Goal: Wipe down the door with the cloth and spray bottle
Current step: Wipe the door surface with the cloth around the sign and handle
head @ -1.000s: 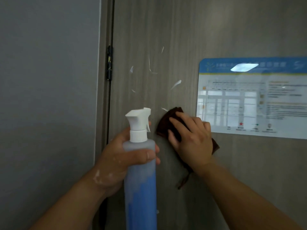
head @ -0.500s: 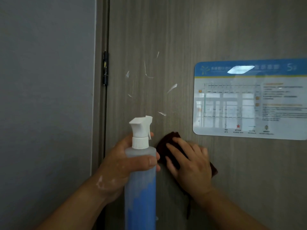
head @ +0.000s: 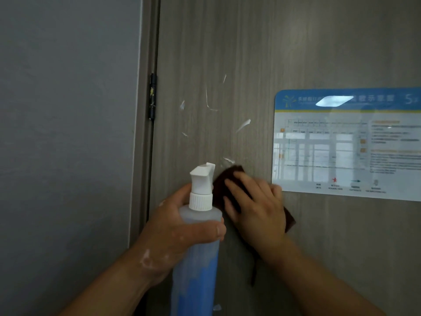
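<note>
The grey wood-grain door point(head: 262, 53) fills the view, with several white foam streaks point(head: 242, 125) on it. My left hand point(head: 173, 231) grips a translucent spray bottle point(head: 197, 258) of blue liquid with a white trigger head, held upright in front of the door. My right hand point(head: 257, 206) lies flat on a dark brown cloth point(head: 224, 179) and presses it against the door, just below the lowest foam streak. Most of the cloth is hidden under the hand; a corner shows at the lower right.
A glossy blue and white sign point(head: 348, 142) is stuck on the door to the right of my right hand. A dark hinge point(head: 152, 96) sits on the door's left edge. A grey wall point(head: 68, 133) stands to the left.
My right hand with the cloth went down the door and has come back up to the lowest foam streak. The bottle in my left hand has stayed put.
</note>
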Action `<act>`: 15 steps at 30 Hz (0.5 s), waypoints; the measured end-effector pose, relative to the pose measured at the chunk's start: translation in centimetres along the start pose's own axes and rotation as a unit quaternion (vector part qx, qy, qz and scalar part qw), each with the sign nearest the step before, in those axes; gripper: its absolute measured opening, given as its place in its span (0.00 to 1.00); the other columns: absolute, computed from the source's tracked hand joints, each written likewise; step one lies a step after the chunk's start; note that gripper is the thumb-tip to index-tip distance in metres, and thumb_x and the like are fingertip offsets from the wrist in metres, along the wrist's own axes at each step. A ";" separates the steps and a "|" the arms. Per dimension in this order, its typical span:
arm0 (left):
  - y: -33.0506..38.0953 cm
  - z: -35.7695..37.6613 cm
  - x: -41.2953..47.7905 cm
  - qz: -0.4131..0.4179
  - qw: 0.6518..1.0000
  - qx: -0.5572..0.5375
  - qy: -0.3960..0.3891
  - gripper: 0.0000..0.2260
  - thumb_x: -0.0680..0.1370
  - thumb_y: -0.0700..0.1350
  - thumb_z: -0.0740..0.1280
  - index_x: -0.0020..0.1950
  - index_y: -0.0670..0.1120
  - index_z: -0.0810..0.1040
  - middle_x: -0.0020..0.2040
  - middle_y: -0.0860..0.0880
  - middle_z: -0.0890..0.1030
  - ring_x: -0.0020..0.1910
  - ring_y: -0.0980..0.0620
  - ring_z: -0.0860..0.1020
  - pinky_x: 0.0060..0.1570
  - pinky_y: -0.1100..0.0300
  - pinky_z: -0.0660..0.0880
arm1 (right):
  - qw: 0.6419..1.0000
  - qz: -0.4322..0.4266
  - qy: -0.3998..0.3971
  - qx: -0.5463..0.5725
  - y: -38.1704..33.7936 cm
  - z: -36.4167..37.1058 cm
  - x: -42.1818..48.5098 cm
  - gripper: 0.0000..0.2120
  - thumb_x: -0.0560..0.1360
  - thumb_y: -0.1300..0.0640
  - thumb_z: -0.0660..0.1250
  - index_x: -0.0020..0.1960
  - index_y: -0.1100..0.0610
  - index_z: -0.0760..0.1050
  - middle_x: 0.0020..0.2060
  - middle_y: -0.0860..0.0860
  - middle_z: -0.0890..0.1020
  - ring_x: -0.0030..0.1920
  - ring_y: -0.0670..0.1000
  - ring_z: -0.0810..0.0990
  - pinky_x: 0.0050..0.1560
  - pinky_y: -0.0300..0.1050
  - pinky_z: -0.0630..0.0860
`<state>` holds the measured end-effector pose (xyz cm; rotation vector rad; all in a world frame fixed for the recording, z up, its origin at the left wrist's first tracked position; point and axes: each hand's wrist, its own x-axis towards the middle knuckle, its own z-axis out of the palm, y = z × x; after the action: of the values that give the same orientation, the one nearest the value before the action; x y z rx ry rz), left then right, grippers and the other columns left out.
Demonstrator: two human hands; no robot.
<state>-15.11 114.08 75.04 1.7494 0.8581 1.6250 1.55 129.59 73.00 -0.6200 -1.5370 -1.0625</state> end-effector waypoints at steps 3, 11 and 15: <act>0.1 -0.4 0.4 0.007 0.999 0.024 0.021 0.26 0.54 0.49 0.79 0.50 0.54 0.81 0.48 0.35 0.82 0.48 0.29 0.80 0.50 0.33 0.76 | 0.998 0.051 0.017 -0.020 -0.2 1.3 5.0 0.16 0.78 0.47 0.69 0.63 0.51 0.82 0.64 0.50 0.81 0.53 0.53 0.79 0.50 0.51 0.66; -0.6 -1.3 -0.5 0.031 0.994 0.098 0.037 0.27 0.52 0.52 0.80 0.50 0.61 0.80 0.45 0.45 0.85 0.44 0.45 0.84 0.45 0.52 0.81 | 1.000 -0.013 -0.013 0.025 -3.7 0.8 -4.3 0.15 0.77 0.49 0.70 0.61 0.51 0.83 0.64 0.51 0.81 0.49 0.55 0.80 0.47 0.51 0.68; -0.1 -1.5 -1.1 0.056 0.986 0.143 0.071 0.27 0.51 0.56 0.78 0.49 0.63 0.79 0.44 0.48 0.85 0.42 0.49 0.83 0.41 0.56 0.81 | 0.997 -0.056 -0.056 0.015 -2.5 0.2 -3.4 0.14 0.78 0.46 0.68 0.61 0.49 0.83 0.64 0.48 0.80 0.48 0.54 0.80 0.48 0.51 0.67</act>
<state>-16.68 113.24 74.41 1.9224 1.1258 1.7885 0.20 129.18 69.07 -0.5865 -1.6982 -1.1035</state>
